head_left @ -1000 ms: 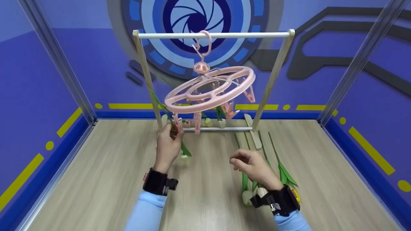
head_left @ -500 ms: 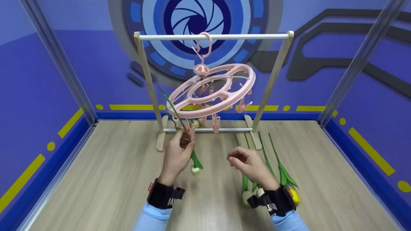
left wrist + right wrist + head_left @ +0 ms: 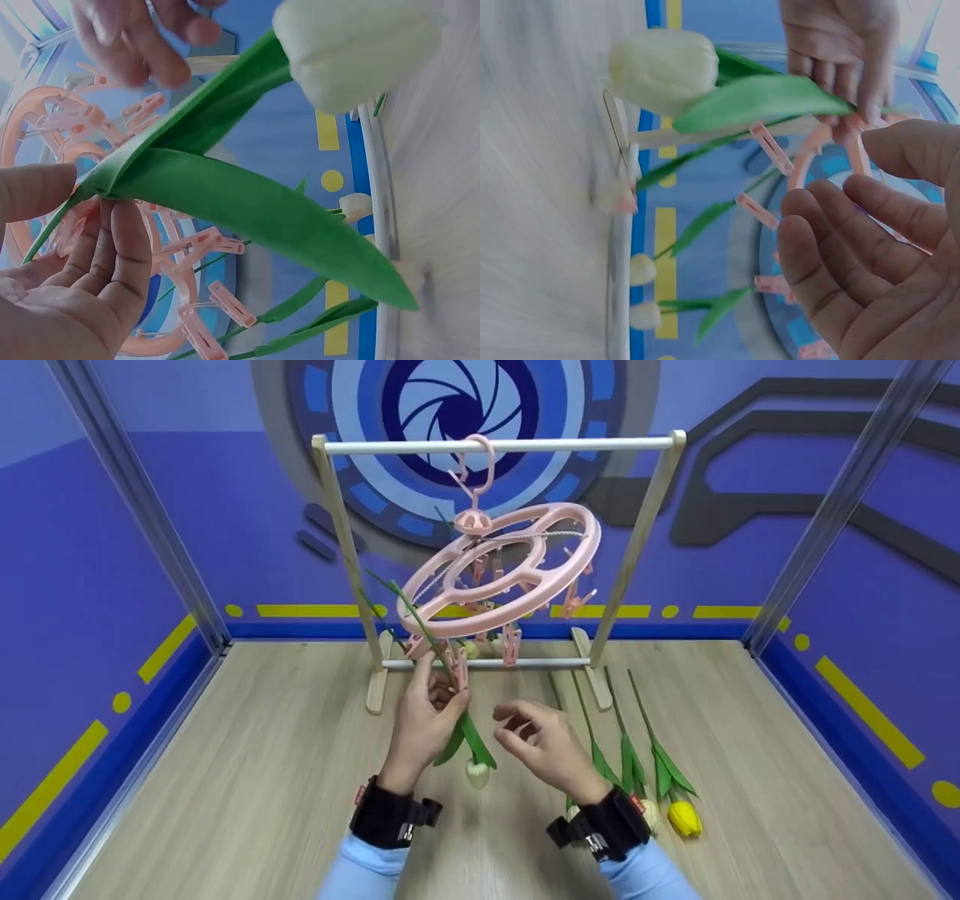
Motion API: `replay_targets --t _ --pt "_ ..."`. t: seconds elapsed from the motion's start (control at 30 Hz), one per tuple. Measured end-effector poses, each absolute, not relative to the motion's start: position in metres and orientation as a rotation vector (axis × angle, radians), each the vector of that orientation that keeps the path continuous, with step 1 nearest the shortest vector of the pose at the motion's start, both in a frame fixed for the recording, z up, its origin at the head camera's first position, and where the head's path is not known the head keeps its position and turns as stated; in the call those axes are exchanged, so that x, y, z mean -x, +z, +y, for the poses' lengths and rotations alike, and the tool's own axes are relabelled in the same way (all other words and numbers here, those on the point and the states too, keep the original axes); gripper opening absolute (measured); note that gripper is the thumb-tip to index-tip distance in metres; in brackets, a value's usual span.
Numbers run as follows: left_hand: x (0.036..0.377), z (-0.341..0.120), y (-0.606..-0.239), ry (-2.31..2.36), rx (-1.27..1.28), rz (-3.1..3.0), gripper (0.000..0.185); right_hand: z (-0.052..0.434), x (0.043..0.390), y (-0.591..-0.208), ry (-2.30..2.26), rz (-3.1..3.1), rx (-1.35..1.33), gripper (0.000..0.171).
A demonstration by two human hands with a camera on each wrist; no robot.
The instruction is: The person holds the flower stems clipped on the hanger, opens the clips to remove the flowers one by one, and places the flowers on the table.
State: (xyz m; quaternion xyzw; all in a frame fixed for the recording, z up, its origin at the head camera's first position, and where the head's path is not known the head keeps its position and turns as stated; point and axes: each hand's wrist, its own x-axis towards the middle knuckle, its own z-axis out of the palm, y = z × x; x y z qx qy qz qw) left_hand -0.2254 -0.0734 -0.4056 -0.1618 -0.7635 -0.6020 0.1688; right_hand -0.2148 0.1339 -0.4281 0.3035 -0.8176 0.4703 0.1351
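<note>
The left hand (image 3: 424, 718) is pinching the white tulip (image 3: 475, 771) by its stem beside a pink clip (image 3: 460, 673) of the round hanger (image 3: 501, 572) — the flower is hanging bloom-down, its stem slanting up-left, while the right hand (image 3: 541, 745), fingers loosely spread and holding nothing, is hovering just right of the bloom.

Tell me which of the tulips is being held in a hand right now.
The white tulip hanging head-down by the pink clip, its stem pinched by the left hand. The other tulips lie untouched on the floor.
</note>
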Motion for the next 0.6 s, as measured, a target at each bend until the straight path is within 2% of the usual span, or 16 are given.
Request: replay_targets --t 0.2,0.6 --pt "0.223 -0.069 -0.404 -1.723 0.526 -2.167 0.062 0.117 0.218 -0.43 1.289 -2.33 -0.935 0.023" --pt "0.213 -0.068 -0.397 -1.684 0.571 -2.226 0.033 0.108 0.223 -0.429 1.212 -2.265 -0.865 0.01"
